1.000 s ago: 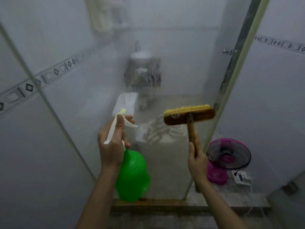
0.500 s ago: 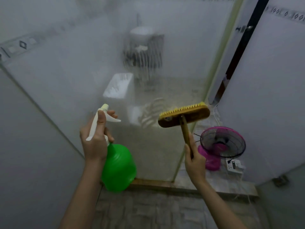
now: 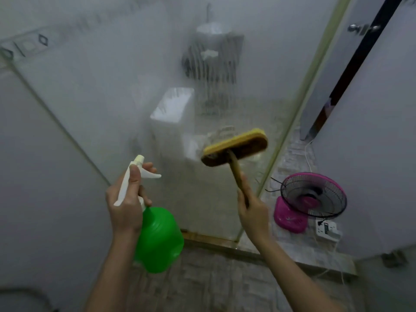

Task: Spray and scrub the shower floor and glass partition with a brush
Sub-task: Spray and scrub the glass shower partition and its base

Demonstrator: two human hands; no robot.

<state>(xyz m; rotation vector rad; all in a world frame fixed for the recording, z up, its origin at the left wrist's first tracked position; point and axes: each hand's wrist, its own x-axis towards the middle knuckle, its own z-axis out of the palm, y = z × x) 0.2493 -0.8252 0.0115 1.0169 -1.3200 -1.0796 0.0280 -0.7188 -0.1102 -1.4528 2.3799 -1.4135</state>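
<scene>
The left hand (image 3: 126,206) is closed around the neck of the green spray bottle (image 3: 158,242). The thumb lies along the back of the white spray head, and the fingers curl around the front, by the trigger. The bottle hangs below the hand, with the nozzle pointing toward the glass partition (image 3: 135,97).

The right hand (image 3: 253,210) grips the wooden handle of the brush (image 3: 235,147) near its lower end, with the fingers wrapped around it. The brush head is raised in front of the lower part of the glass, near the glass edge on the right. Its yellow bristles face the glass. I cannot tell if the bristles touch it.

Compared with half a second ago, both grips are the same. The brush head is now tilted more, with its right end higher than its left. The spray bottle is held as before.

A pink fan (image 3: 313,197) stands on the floor to the right, just beside a white power strip (image 3: 326,229).
</scene>
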